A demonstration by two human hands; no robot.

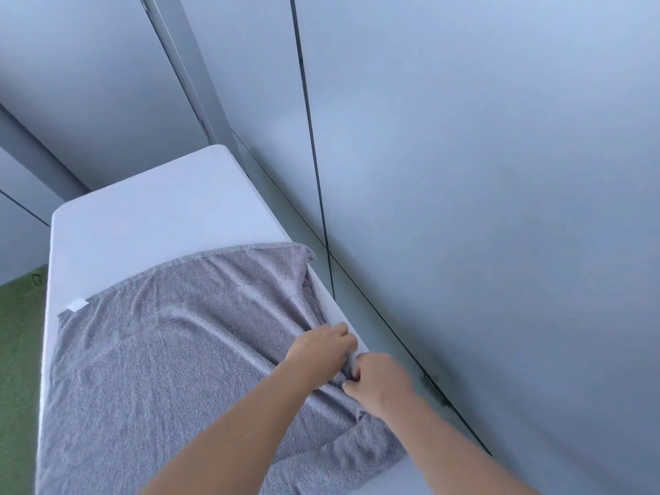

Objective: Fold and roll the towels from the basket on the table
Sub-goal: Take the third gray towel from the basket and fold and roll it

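1. Grey terry cloth fills most of what we see: a single towel [171, 369] lies spread over a white worktop [143, 216], covering its near half and reaching close to the left edge.
2. We see the towel's far hem run across the worktop from the left edge to the right edge. A small white label [76, 304] sits at the hem's left end, and the hem's right corner is slightly turned up.
3. Two bare forearms reach in from the near side, and both hands meet at the right edge of the worktop, just beside each other.
4. We see the left hand [319, 346] with its fingers [339, 334] curled down around a gathered ridge of the towel's right side.
5. Closer to us, the right hand [378, 382] has its fingers [351, 378] curled tight, pinching the same bunch of cloth, knuckles up.
6. Creases fan out across the towel from where the hands grip it. A thicker doubled-over fold lies toward the near right corner.
7. Pale blue-grey wall panels [500, 173] with dark seams rise along the right edge of the worktop, and we see green floor [18, 351] beyond the left edge.
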